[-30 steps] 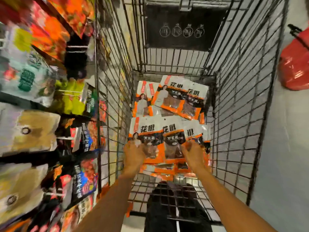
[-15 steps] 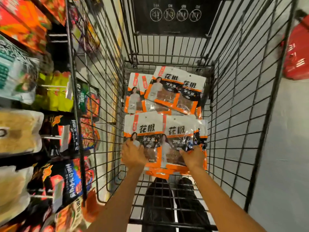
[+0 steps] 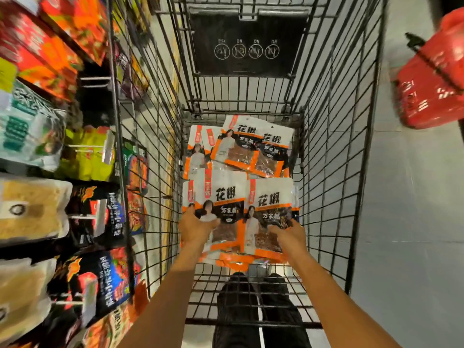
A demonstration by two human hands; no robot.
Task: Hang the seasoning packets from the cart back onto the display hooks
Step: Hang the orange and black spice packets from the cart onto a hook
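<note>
Two hands reach down into the cart [image 3: 326, 172], and we see each one holding the near packets [image 3: 226, 197] — a white-and-orange bundle printed with bold black characters, each with a clear window showing brown spice. The left hand [image 3: 197, 228] grips the bundle's left edge, its thumb laid across the front of the leftmost packet and its other fingers hidden beneath. The right hand [image 3: 288, 234] pinches the lower right corner of the right-hand packet, its fingers curled onto the front. We cannot tell whether the bundle rests on the wire bottom or is raised off it. More orange edges stick out below the bundle, between the two wrists.

Beyond lie the far packets [image 3: 251, 149], of the same kind, fanned and tilted at the far end of the cart, with the near bundle's top edge overlapping them. Above them, on the cart's end wall, is a black panel [image 3: 251, 31] with four round white symbols.

To the left, just outside the cart's side, hooks [image 3: 82, 146] carry bags [image 3: 32, 212] in green, yellow, tan, black and red — all much blurred. To the right a red basket [image 3: 437, 84] sits on the pale floor [image 3: 414, 222], apart from the cart. Through the wire bottom we make out dark trouser legs [image 3: 238, 310].
</note>
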